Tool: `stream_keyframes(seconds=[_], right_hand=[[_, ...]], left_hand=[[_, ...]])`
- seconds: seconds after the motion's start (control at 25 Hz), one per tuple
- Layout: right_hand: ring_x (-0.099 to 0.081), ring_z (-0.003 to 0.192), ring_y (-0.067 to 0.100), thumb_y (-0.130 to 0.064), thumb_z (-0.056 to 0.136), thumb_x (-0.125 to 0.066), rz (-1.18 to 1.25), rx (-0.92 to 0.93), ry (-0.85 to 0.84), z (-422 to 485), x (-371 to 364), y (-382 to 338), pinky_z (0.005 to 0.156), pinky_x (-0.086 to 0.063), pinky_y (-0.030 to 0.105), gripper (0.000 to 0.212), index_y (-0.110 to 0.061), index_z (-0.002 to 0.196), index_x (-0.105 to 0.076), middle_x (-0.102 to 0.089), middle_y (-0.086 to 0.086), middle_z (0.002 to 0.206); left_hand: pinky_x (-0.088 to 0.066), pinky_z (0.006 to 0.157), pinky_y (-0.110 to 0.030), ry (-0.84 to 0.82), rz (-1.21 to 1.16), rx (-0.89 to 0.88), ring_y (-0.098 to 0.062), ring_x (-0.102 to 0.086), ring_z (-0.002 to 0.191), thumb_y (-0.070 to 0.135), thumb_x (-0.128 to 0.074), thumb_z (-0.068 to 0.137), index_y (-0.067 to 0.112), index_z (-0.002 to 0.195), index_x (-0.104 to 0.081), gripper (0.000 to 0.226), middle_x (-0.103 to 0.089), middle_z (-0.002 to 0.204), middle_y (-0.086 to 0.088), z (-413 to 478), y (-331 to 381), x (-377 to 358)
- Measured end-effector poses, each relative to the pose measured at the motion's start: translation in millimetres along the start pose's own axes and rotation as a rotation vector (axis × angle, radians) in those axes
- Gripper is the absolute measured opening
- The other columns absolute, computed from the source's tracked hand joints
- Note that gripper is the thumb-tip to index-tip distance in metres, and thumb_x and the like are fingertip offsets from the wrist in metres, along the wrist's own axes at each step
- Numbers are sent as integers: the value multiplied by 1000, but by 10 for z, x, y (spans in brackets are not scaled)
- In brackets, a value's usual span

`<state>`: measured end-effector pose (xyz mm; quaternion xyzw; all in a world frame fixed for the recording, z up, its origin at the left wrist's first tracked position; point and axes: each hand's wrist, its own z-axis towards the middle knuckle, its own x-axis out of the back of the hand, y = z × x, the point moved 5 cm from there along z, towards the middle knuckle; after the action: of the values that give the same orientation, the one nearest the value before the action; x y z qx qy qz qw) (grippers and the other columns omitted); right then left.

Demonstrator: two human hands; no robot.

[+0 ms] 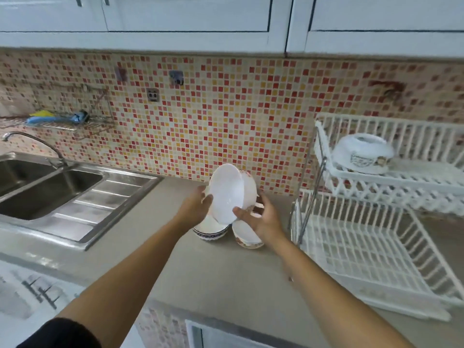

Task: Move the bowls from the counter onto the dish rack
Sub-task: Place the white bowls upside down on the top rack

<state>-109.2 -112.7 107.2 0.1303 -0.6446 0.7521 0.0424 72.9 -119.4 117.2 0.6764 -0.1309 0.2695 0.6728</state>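
Note:
Both hands hold a white bowl tilted on its side above the counter, its inside facing me. My left hand grips its left rim and my right hand grips its lower right rim. Below it on the counter stand a bowl with a blue patterned band and a bowl with a brown pattern, partly hidden by my right hand. The white two-tier dish rack stands at the right, with one white bowl upside down on its upper tier.
A steel double sink with a tap lies at the left. A wire wall shelf holds blue and yellow items. Tiled wall behind, white cupboards overhead. The rack's lower tier holds nothing.

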Motion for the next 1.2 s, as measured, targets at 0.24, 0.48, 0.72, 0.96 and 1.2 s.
stream_keyframes(seconds=[0.24,0.48,0.72,0.96,1.2], right_hand=[[-42,127,17,-43,57,-86,-603,371,213,-153,1661,-1199,109,-37,40,98,-27,142,-39,-46,-2,137],[-35,127,17,-41,63,-82,-889,561,265,-318,2220,-1693,107,-29,35,93,-28,142,-35,-44,-3,139],[-37,126,19,-40,64,-82,-1003,545,218,-94,2841,-1634,102,-30,33,96,-33,144,-29,-43,3,140],[-30,134,20,-35,64,-82,-1113,495,85,451,3321,-1264,111,-30,41,101,-27,146,-24,-34,1,147],[-20,143,20,-52,65,-77,-1094,231,-106,974,3507,-752,115,-22,45,109,-27,149,-12,-15,-2,158]], left_hand=[[-41,94,-23,5,-89,-619,-14,-48,121,35,-32,101,24,140,-40,42,-51,136,2,-47,2202,-225],[-46,98,-42,-128,190,-856,-22,-45,125,56,-54,82,41,141,-29,66,-38,148,-3,-200,2736,-420],[-47,101,-47,-175,223,-862,-24,-47,124,51,-73,71,36,138,-29,81,-39,145,-6,27,3173,-914],[-44,103,-44,-133,388,-768,-31,-41,127,51,-73,72,35,136,-35,76,-29,145,-8,407,3333,-1622],[-41,107,-41,-167,515,-634,-32,-40,124,43,-81,65,22,130,-38,81,-29,139,-11,629,3182,-2063]])
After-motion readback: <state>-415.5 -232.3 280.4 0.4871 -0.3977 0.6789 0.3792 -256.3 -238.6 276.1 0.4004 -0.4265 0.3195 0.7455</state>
